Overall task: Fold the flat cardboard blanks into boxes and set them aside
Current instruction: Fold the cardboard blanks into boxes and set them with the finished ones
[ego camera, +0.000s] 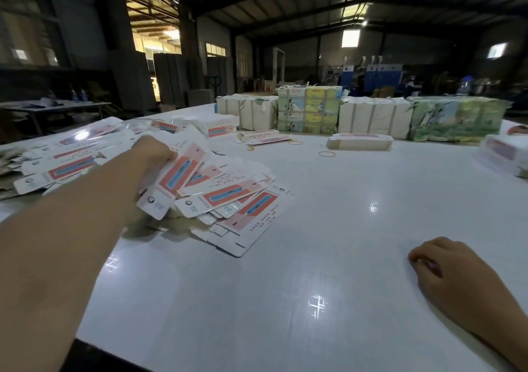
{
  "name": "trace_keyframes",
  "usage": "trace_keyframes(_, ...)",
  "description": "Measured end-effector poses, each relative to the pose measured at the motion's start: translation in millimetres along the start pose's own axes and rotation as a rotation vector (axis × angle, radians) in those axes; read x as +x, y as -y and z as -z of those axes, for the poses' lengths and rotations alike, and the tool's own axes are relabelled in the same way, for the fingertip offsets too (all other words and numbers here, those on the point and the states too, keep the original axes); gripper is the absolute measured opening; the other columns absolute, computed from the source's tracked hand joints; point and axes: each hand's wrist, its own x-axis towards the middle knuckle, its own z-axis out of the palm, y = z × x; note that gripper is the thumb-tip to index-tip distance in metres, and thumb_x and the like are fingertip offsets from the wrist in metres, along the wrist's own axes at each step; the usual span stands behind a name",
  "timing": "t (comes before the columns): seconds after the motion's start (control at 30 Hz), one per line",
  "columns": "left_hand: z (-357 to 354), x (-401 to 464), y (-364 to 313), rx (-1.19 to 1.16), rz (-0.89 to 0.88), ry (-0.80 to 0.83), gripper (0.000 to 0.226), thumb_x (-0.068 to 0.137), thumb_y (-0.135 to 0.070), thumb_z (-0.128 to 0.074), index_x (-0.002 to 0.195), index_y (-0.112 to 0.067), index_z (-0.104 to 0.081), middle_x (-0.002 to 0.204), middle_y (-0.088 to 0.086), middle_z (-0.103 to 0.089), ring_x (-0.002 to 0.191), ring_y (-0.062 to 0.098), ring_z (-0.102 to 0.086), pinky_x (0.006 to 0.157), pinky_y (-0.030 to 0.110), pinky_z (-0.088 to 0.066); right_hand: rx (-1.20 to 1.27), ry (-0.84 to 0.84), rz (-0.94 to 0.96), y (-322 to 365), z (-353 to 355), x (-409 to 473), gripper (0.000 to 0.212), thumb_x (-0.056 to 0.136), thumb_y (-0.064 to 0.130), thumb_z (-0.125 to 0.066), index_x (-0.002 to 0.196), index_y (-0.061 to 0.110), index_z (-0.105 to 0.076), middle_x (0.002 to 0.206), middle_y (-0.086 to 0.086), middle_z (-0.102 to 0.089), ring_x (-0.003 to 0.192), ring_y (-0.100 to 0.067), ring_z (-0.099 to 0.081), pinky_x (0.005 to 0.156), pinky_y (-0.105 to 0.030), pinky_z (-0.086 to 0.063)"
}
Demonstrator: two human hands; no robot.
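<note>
A loose pile of flat cardboard blanks [243, 197], white with red and blue print, spreads over the left of the white table [285, 300]. My left hand [153, 150] reaches over the pile and grips one blank [174, 181], which is lifted and tilted above the others. At the lower right my right hand [445, 268] rests on the table, its fingers loosely curled and holding nothing. A small stack of blanks [360, 141] lies farther back in the middle. Two folded boxes [261, 136] sit behind the pile.
Wrapped bundles of printed cardboard [308, 108] stand in a row along the table's far edge. Rubber bands [327, 153] lie loose near the middle. More blanks [503, 151] lie at the right edge. A grey side table [57, 105] stands far left.
</note>
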Motion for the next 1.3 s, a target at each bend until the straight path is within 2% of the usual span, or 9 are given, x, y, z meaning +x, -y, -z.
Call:
trace_keyframes(0.07, 12, -15, -17, 0.155, -0.116, -0.167, 0.020, 0.087, -0.019, -0.065, 0.100, -0.007, -0.056, 0.101, 0.014, -0.065, 0.072, 0.023, -0.062, 0.056, 0.031, -0.047, -0.006, 0.023, -0.009, 2, 1, 1, 0.015, 0.081, 0.006, -0.064, 0.081, 0.019, -0.071, 0.081, 0.012, -0.053, 0.080, -0.016, -0.047, 0.069, -0.033, -0.039)
trace_keyframes(0.17, 9, -42, -52, 0.184, -0.450, -0.253, 0.017, 0.088, -0.021, -0.064, 0.100, -0.012, -0.055, 0.102, 0.013, -0.062, 0.076, 0.025, -0.062, 0.059, 0.034, -0.048, 0.008, 0.061, -0.025, 5, 3, 1, 0.015, 0.086, 0.011, -0.058, 0.088, 0.019, -0.071, 0.088, 0.012, -0.053, 0.086, -0.014, -0.046, 0.075, -0.032, -0.040)
trace_keyframes(0.37, -80, -150, -107, -0.169, -0.557, 0.457, 0.021, 0.093, -0.020, -0.057, 0.092, -0.040, -0.064, 0.068, -0.016, -0.070, 0.060, 0.003, -0.067, 0.040, 0.017, -0.047, -0.024, 0.156, -0.067, 13, 10, 2, 0.024, 0.091, 0.020, -0.045, 0.098, 0.021, -0.069, 0.105, 0.003, -0.060, 0.099, -0.018, -0.050, 0.084, -0.030, -0.041)
trace_keyframes(0.57, -198, -239, -97, -0.071, -0.678, 0.763, 0.042, 0.096, -0.011, -0.047, 0.105, -0.049, -0.064, 0.098, -0.021, -0.065, 0.076, 0.008, -0.064, 0.060, 0.020, -0.045, 0.211, 0.152, -0.183, 6, 22, 1, 0.024, 0.091, 0.016, -0.054, 0.110, 0.013, -0.069, 0.119, -0.006, -0.064, 0.108, -0.023, -0.058, 0.090, -0.021, -0.040)
trace_keyframes(0.77, -233, -258, -82, -0.017, -0.781, 0.762, 0.033, 0.090, -0.045, -0.052, 0.123, -0.044, -0.056, 0.117, -0.014, -0.057, 0.086, 0.005, -0.058, 0.067, 0.015, -0.040, 0.534, 0.093, -0.385, -5, 33, -1, 0.026, 0.087, 0.002, -0.059, 0.112, 0.001, -0.063, 0.114, -0.016, -0.065, 0.104, -0.031, -0.062, 0.091, -0.040, -0.051)
trace_keyframes(0.9, -234, -247, -80, 0.288, -0.903, 0.742, 0.103, 0.054, -0.078, -0.048, 0.146, -0.038, -0.026, 0.104, -0.015, -0.040, 0.088, 0.008, -0.048, 0.067, 0.014, -0.036, 1.214, -0.123, -0.636, -3, 41, 3, 0.027, 0.091, 0.000, -0.038, 0.084, 0.003, -0.064, 0.087, -0.020, -0.070, 0.066, -0.026, -0.068, 0.057, -0.034, -0.058)
trace_keyframes(1.0, -235, -242, -76, 0.352, -0.921, 0.666, 0.113, 0.049, -0.075, -0.057, 0.147, -0.035, -0.019, 0.114, -0.009, -0.038, 0.090, 0.014, -0.051, 0.069, 0.017, -0.048, 1.689, -0.060, -0.683, -8, 51, 5, 0.048, 0.100, 0.040, -0.033, 0.088, 0.007, -0.065, 0.075, -0.015, -0.072, 0.061, -0.026, -0.070, 0.047, -0.028, -0.053)
trace_keyframes(1.1, -234, -243, -73, 0.344, -0.976, 0.575, 0.106, 0.052, -0.067, -0.062, 0.145, -0.033, -0.023, 0.125, -0.005, -0.043, 0.091, 0.014, -0.050, 0.088, 0.043, -0.052, 1.561, -0.014, -0.592, -6, 54, 2, 0.044, 0.099, 0.044, -0.040, 0.090, 0.008, -0.066, 0.078, -0.012, -0.071, 0.067, -0.024, -0.070, 0.051, -0.029, -0.055)
trace_keyframes(1.3, -237, -263, -72, 0.197, -1.160, 0.292, 0.090, 0.064, -0.052, -0.079, 0.136, -0.023, -0.033, 0.112, -0.003, -0.047, 0.093, 0.013, -0.045, 0.089, 0.045, -0.049, 1.625, 0.064, -0.462, -6, 59, -5, 0.021, 0.096, 0.016, -0.046, 0.095, 0.007, -0.065, 0.083, -0.011, -0.068, 0.081, -0.026, -0.067, 0.056, -0.025, -0.055)
